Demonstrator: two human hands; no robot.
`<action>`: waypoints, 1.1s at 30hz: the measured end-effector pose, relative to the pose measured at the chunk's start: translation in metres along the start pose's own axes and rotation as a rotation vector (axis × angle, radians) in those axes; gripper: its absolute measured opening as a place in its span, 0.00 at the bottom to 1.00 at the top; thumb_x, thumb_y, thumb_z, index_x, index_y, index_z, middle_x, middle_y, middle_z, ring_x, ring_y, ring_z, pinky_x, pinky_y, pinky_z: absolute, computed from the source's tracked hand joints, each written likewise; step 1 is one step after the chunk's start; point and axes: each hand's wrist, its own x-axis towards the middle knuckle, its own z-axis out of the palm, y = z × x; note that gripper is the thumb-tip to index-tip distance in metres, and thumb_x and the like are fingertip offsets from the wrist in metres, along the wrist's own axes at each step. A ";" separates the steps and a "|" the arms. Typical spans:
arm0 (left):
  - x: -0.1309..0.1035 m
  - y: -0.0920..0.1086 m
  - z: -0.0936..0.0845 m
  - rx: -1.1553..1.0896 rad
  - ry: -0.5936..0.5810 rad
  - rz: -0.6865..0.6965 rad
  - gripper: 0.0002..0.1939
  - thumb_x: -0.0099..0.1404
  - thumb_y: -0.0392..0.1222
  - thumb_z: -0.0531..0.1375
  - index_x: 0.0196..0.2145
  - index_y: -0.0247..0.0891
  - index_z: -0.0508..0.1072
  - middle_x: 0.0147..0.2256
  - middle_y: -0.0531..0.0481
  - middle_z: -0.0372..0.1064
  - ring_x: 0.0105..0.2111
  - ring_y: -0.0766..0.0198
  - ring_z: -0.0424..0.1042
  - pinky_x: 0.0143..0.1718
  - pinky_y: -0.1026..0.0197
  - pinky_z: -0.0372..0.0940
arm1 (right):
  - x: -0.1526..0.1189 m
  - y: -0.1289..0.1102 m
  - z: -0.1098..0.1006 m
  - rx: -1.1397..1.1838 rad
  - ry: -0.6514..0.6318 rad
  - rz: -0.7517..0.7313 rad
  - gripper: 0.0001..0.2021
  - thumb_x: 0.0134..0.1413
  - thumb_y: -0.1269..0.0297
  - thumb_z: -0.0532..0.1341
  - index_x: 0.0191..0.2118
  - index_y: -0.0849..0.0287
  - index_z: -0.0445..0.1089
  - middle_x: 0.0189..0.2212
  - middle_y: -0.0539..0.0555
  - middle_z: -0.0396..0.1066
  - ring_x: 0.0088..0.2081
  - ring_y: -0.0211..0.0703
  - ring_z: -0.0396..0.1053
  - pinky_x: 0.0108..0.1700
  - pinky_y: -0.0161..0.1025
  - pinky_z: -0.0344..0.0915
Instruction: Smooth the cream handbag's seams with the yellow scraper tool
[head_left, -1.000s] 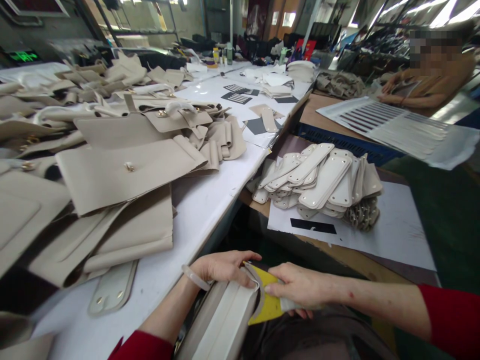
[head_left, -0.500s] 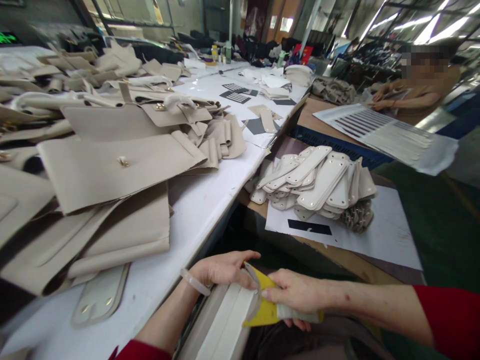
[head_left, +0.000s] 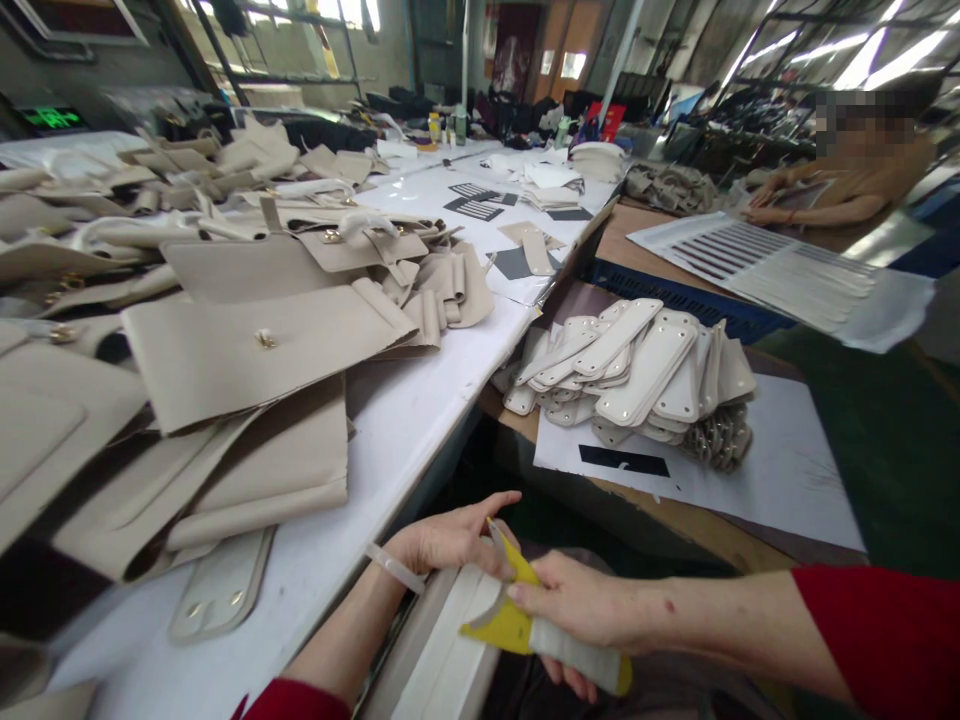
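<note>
Head view: I see a pale beige piece [head_left: 450,640], long and folded, slanting over the lap beside the white worktop [head_left: 420,425]; its near end is cut off by the bottom edge. The left hand [head_left: 450,545] has its grip closed on the upper end, index finger pointing out, and the curled fingertips are hard for me to make out. A pale bracelet [head_left: 395,568] circles that wrist. The right hand [head_left: 585,597] has its grip clenched round a yellow tool [head_left: 499,628], whose curved, pointed edge lies against the piece; the fingers cover its middle, and its pale-wrapped handle sticks out below them. I can't tell whether the edge presses in.

Left of the hands, beige panels [head_left: 217,370] overlap on the worktop, one with a small metal fitting [head_left: 265,339]. They partly hide a studded flap [head_left: 225,585]. On the right, studded straps [head_left: 645,375] are heaped on a white sheet [head_left: 795,460], near a black strip [head_left: 622,461]. Farther off, a person [head_left: 862,190] sits behind a slatted sheet [head_left: 780,270], too blurred for detail.
</note>
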 end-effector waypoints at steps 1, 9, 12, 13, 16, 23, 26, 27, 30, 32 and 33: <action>0.002 -0.002 0.001 -0.019 0.001 0.019 0.61 0.46 0.39 0.70 0.70 0.41 0.41 0.41 0.50 0.70 0.33 0.66 0.69 0.36 0.62 0.62 | 0.003 0.003 0.005 0.035 0.014 -0.027 0.12 0.69 0.59 0.43 0.41 0.59 0.57 0.14 0.49 0.66 0.11 0.38 0.62 0.13 0.31 0.63; -0.019 0.010 0.017 0.202 0.285 0.134 0.48 0.61 0.59 0.64 0.68 0.34 0.47 0.56 0.39 0.63 0.54 0.56 0.65 0.55 0.54 0.60 | 0.020 0.022 0.043 0.204 0.048 0.016 0.25 0.70 0.51 0.39 0.45 0.66 0.63 0.17 0.54 0.68 0.13 0.40 0.64 0.14 0.31 0.60; -0.044 0.008 0.031 0.184 0.512 0.144 0.36 0.66 0.62 0.58 0.63 0.36 0.59 0.59 0.41 0.64 0.59 0.55 0.63 0.61 0.54 0.56 | 0.008 0.042 0.038 0.198 -0.028 -0.115 0.29 0.63 0.41 0.51 0.36 0.68 0.72 0.22 0.55 0.70 0.17 0.32 0.63 0.20 0.28 0.58; -0.053 0.004 0.036 0.172 0.588 0.136 0.33 0.67 0.62 0.56 0.61 0.37 0.63 0.59 0.42 0.65 0.59 0.56 0.63 0.62 0.55 0.55 | 0.001 0.049 0.033 0.179 -0.056 -0.200 0.30 0.58 0.38 0.56 0.36 0.68 0.74 0.23 0.54 0.70 0.19 0.31 0.63 0.21 0.27 0.57; -0.075 -0.012 0.051 0.140 0.720 0.097 0.29 0.69 0.62 0.53 0.58 0.38 0.68 0.59 0.46 0.66 0.59 0.57 0.64 0.64 0.56 0.54 | -0.017 0.060 0.011 0.225 0.068 -0.428 0.31 0.50 0.35 0.62 0.36 0.66 0.74 0.19 0.49 0.66 0.20 0.31 0.60 0.25 0.29 0.57; -0.081 -0.025 0.072 0.138 0.677 0.159 0.28 0.71 0.59 0.52 0.61 0.41 0.68 0.58 0.50 0.68 0.57 0.55 0.67 0.63 0.54 0.56 | 0.041 0.011 -0.023 0.368 0.228 -0.270 0.22 0.64 0.48 0.56 0.33 0.65 0.69 0.29 0.53 0.72 0.29 0.35 0.69 0.35 0.31 0.65; -0.076 -0.024 0.073 0.144 0.681 0.188 0.28 0.71 0.59 0.53 0.61 0.41 0.69 0.57 0.51 0.69 0.56 0.56 0.67 0.64 0.55 0.55 | 0.080 -0.016 -0.018 0.295 0.072 -0.191 0.23 0.66 0.49 0.53 0.35 0.66 0.71 0.29 0.56 0.73 0.29 0.39 0.71 0.36 0.36 0.69; -0.075 -0.024 0.073 0.139 0.681 0.187 0.28 0.71 0.59 0.53 0.60 0.41 0.69 0.56 0.51 0.69 0.55 0.56 0.68 0.64 0.55 0.55 | 0.090 -0.024 -0.015 0.262 0.045 -0.167 0.22 0.66 0.49 0.54 0.34 0.66 0.71 0.27 0.56 0.72 0.28 0.40 0.71 0.35 0.36 0.69; -0.073 -0.028 0.073 0.138 0.697 0.164 0.29 0.70 0.60 0.52 0.59 0.39 0.71 0.55 0.49 0.71 0.54 0.54 0.68 0.63 0.54 0.56 | 0.108 -0.041 -0.009 0.140 0.036 -0.126 0.17 0.61 0.55 0.61 0.28 0.65 0.70 0.21 0.53 0.69 0.25 0.40 0.68 0.31 0.36 0.67; -0.073 -0.032 0.072 0.147 0.714 0.153 0.30 0.70 0.61 0.53 0.58 0.38 0.71 0.54 0.47 0.71 0.54 0.53 0.68 0.63 0.54 0.57 | 0.110 -0.046 -0.006 0.064 0.059 -0.143 0.13 0.57 0.58 0.64 0.26 0.62 0.70 0.19 0.51 0.66 0.25 0.42 0.68 0.30 0.37 0.66; -0.072 -0.033 0.072 0.149 0.720 0.149 0.29 0.70 0.60 0.53 0.58 0.38 0.72 0.54 0.47 0.71 0.54 0.53 0.68 0.62 0.54 0.57 | 0.109 -0.046 -0.004 0.035 0.070 -0.164 0.12 0.56 0.59 0.64 0.26 0.61 0.71 0.19 0.51 0.66 0.26 0.44 0.68 0.31 0.38 0.67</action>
